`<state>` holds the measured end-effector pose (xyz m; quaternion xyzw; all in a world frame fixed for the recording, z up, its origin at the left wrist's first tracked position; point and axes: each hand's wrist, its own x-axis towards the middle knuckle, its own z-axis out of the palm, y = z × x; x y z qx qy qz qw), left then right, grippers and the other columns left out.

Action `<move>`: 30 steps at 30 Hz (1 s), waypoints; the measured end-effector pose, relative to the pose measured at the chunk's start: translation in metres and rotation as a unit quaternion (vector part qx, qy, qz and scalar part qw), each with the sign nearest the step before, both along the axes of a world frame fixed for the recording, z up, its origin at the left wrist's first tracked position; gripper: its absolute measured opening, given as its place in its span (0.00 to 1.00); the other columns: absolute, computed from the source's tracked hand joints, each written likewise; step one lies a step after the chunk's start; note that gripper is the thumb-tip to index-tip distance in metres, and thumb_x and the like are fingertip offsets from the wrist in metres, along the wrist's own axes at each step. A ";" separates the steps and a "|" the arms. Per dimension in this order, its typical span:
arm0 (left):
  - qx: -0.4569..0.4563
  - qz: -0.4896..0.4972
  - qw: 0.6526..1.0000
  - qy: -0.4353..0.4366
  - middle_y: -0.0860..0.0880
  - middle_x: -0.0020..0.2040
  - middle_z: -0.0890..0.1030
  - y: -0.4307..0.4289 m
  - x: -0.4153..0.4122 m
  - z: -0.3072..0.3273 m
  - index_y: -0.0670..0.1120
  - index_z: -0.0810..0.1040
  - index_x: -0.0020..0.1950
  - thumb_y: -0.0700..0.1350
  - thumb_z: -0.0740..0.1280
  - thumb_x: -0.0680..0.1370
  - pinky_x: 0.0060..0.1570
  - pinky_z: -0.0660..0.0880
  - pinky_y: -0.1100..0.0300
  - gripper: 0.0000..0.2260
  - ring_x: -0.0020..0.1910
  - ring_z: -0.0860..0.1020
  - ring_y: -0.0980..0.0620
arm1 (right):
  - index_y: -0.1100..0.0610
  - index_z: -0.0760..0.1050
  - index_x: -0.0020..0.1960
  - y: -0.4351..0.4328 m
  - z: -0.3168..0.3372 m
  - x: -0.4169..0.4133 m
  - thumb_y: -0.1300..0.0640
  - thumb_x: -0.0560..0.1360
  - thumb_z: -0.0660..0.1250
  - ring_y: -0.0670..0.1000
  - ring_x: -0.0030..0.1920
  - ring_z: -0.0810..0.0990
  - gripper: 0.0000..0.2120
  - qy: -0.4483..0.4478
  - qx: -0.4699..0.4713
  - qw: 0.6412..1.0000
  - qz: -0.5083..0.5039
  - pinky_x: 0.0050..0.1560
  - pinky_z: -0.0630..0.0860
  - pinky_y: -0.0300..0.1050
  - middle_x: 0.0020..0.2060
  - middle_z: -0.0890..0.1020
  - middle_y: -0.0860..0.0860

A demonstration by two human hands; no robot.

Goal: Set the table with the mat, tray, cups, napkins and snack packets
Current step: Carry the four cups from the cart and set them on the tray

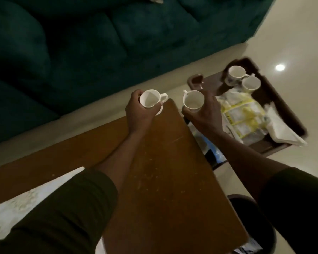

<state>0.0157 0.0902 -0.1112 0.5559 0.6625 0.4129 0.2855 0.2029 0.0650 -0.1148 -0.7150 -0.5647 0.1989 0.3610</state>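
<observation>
My left hand (139, 114) grips a white cup (150, 98) over the far corner of the brown wooden table (165, 162). My right hand (206, 111) grips a second white cup (193, 99) just past the table's right edge. A dark tray (283, 103) sits to the right, lower than the table. Two more white cups (236, 72) (251, 83) stand at its far end. Yellow-and-white snack packets (244, 116) lie in its middle, and white napkins (281, 129) lie at its near right. A pale patterned mat (26, 198) covers the table's near left.
A dark green sofa (81, 43) fills the far side. Pale glossy floor (292, 33) surrounds the tray. A dark round object (246, 208) stands by the table's right edge, near my right forearm. Bluish items (213, 151) lie under the table edge.
</observation>
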 end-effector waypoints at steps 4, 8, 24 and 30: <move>-0.014 0.057 0.998 0.012 0.52 0.62 0.78 -0.035 -0.108 0.007 0.49 0.72 0.66 0.51 0.79 0.66 0.50 0.75 0.62 0.31 0.55 0.75 0.54 | 0.54 0.69 0.64 -0.010 0.010 -0.100 0.48 0.67 0.75 0.49 0.51 0.74 0.30 0.008 -0.003 0.996 0.093 0.48 0.76 0.44 0.55 0.77 0.51; -0.038 0.120 0.992 0.010 0.50 0.64 0.77 -0.092 -0.217 -0.001 0.50 0.72 0.67 0.48 0.79 0.68 0.54 0.75 0.59 0.30 0.56 0.74 0.56 | 0.55 0.70 0.64 -0.032 0.012 -0.208 0.49 0.67 0.75 0.51 0.52 0.76 0.29 0.003 0.001 0.984 0.176 0.45 0.72 0.38 0.56 0.78 0.51; -0.106 0.396 0.907 0.094 0.49 0.57 0.82 -0.361 -0.560 -0.020 0.46 0.76 0.61 0.48 0.81 0.64 0.50 0.69 0.64 0.28 0.55 0.78 0.50 | 0.58 0.72 0.64 -0.190 -0.008 -0.561 0.49 0.64 0.78 0.48 0.51 0.75 0.32 -0.018 -0.029 0.919 0.393 0.41 0.64 0.28 0.56 0.79 0.54; -0.112 0.459 0.879 0.062 0.45 0.59 0.80 -0.414 -0.627 -0.031 0.44 0.75 0.63 0.50 0.79 0.66 0.49 0.72 0.58 0.29 0.55 0.76 0.50 | 0.56 0.73 0.65 -0.234 -0.017 -0.649 0.46 0.64 0.78 0.51 0.55 0.78 0.33 -0.023 -0.031 0.901 0.433 0.44 0.71 0.37 0.58 0.79 0.53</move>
